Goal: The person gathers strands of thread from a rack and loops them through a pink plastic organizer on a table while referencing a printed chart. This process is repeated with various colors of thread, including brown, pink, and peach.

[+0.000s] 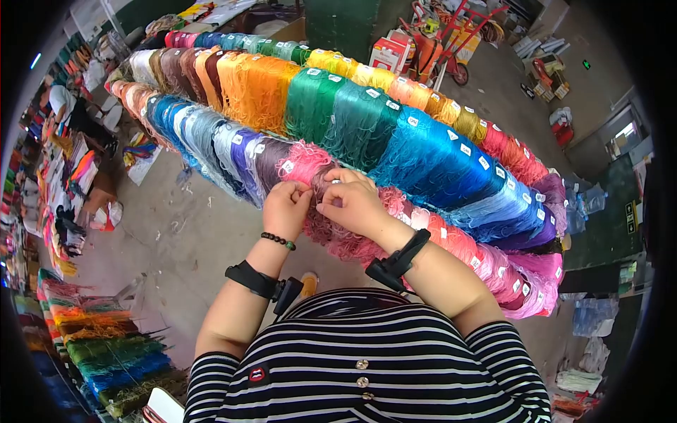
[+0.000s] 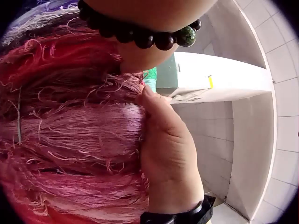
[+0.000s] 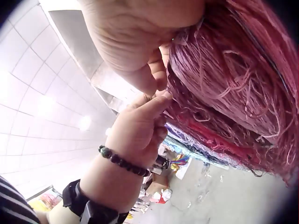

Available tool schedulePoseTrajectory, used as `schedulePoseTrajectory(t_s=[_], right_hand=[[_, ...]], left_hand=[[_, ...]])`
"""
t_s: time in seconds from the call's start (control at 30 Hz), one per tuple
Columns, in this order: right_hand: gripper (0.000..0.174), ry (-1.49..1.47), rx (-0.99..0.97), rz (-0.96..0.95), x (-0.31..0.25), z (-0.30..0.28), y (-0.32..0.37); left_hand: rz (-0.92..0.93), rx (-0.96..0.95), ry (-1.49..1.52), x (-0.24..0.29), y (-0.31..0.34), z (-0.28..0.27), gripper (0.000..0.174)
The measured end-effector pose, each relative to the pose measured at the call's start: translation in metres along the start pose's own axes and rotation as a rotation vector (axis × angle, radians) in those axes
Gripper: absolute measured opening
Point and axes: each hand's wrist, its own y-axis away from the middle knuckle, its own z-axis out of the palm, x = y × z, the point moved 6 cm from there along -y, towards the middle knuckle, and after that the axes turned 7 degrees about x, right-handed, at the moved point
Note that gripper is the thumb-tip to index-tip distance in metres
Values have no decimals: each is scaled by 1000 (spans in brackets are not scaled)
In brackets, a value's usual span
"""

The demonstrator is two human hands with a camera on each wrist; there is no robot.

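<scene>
Both hands meet at the top of a row of hanging thread hanks, in the pinks. My left hand point(image 1: 285, 206) pinches at the thread with thumb and forefinger, beside a bright pink hank point(image 1: 309, 168) with a white label. Close to its right, my right hand point(image 1: 355, 204) has curled fingers and a thumb pinching at the same spot. A dusty-pink hank point(image 3: 210, 65) hangs right by the fingertips, with loose strands and loops. The left wrist view shows the dusty-pink hank point(image 2: 84, 126) between redder ones. The fingers largely hide the strands they pinch.
Behind stand further rows of labelled hanks, including orange point(image 1: 257, 81), green point(image 1: 310, 95) and blue point(image 1: 430, 158). A red hand cart point(image 1: 458, 42) and a carton point(image 1: 390, 55) are at the back. More coloured thread point(image 1: 113, 352) lies at the lower left. Concrete floor point(image 1: 183, 243) runs alongside.
</scene>
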Motion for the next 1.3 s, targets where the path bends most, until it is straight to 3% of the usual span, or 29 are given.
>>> schedulePoseTrajectory(t_s=[0.13,0.27,0.43,0.67,0.87,1.07,1.17,1.3], right_hand=[[16,-22,-9,10,0,-1,1],[16,-31,-20,15,0,-2,1],[16,-66,9,32,5,-2,1],[16,-37,0,12,4,-2,2],[15,-32,11,22,2,-1,1],[14,-49,27,12,3,-1,2],[14,-51,30,11,4,-1,3],[14,-45,31,9,3,-1,2]], left_hand=[[-86,-40,171,-1,-4,-8,5],[-503,-307,561,-6,-1,-1,5],[-722,-449,460,-16,21,-12,16],[-836,-597,623,-17,53,-32,21],[-798,-582,829,5,54,-34,28],[-788,-586,854,11,56,-29,31],[-839,-564,834,10,56,-28,30],[-757,-355,809,-14,49,-25,19]])
